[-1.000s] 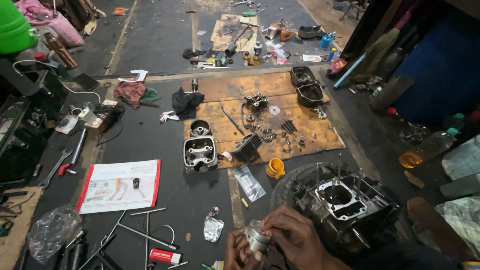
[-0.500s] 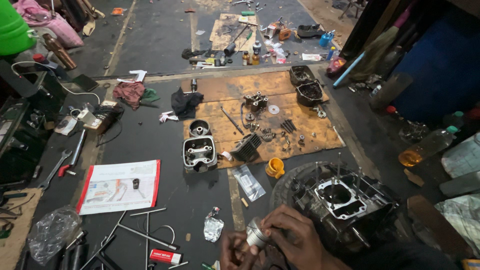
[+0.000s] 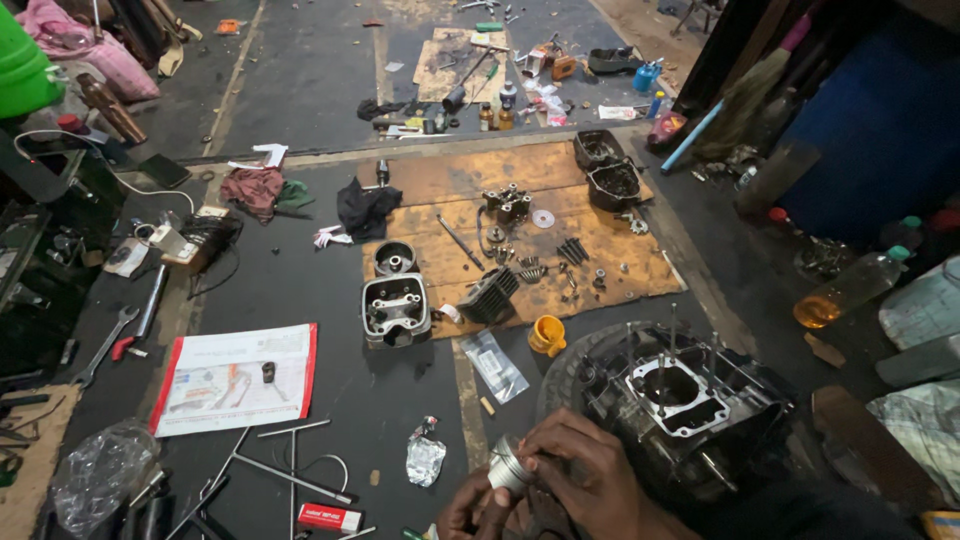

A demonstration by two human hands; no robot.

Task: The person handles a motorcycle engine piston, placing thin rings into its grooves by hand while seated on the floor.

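Piston [image 3: 510, 468], silvery metal, short cylinder, sits at the bottom edge of the head view, held between both hands just above the dark floor. Right hand [image 3: 585, 470] wraps over it from the right, fingers [image 3: 545, 440] curled across the crown and pinching the upper rim. Left hand [image 3: 470, 510] supports it from below and left, fingers closed against the skirt; only part of this hand shows above the frame edge.

Just right of the hands: engine crankcase [image 3: 680, 400], dark and greasy, with a square cylinder opening and long studs standing upright from it. It rests on a black tyre [image 3: 565, 375], seen as a curved edge at its left.

Left of the hands, on the floor: crumpled foil wrapper [image 3: 425, 458], then thin metal rods [image 3: 290, 470] lying loose. Further left, a red-edged parts packet [image 3: 238, 378] lies flat.

Ahead of the hands: clear plastic bag [image 3: 496, 365], yellow cup [image 3: 547, 335], and a cylinder head [image 3: 396, 308] at the near corner of a cardboard sheet [image 3: 600, 265]. On the cardboard: finned cylinder block [image 3: 490, 295] lying tilted, scattered bolts and small parts, two dark engine covers [image 3: 605, 170] at the far right corner.

Far right: plastic bottle [image 3: 850, 290] with amber liquid, lying tilted.
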